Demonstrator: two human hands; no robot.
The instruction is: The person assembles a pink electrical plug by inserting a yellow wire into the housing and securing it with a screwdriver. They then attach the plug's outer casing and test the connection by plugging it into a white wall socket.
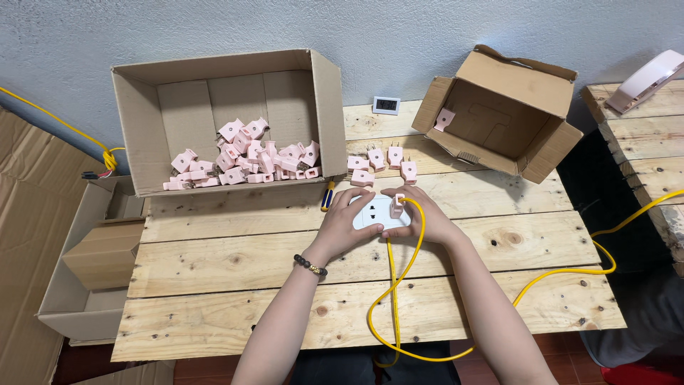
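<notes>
**benchguy:** Looking at the white socket block [375,212] first: it sits on the wooden slat table [235,264], near the middle, just in front of the person. A pink plug [397,206] stands in its right-hand outlet. The left hand [345,224] is clamped around the block's left side, holding it flat. The right hand [420,214] has its fingertips pinched on the plug. A yellow cable [399,285] runs from the block, loops toward the table's near edge, then trails off to the right.

**slatfan:** So which step, plugging in or pulling out?

**benchguy:** Can't tell direction from 1 frame. My read is it's the seating or unseating moment, with the plug's body right at the face of the block. Whatever comes next needs the left hand bracing hard so the block doesn't lift or slide.

**slatfan:** And the rest of the bench?

**benchguy:** Just behind the block there's a loose group of 5 pink plugs [377,165], and a blue and yellow screwdriver [327,195] by the left fingers. Further back left, a big cardboard box [228,85] lies on its side with a heap of pink plugs [246,158] inside. Back right, a smaller open box [499,107] holds 1 plug that I can see. A little digital display [386,105] leans on the wall between them.
</notes>
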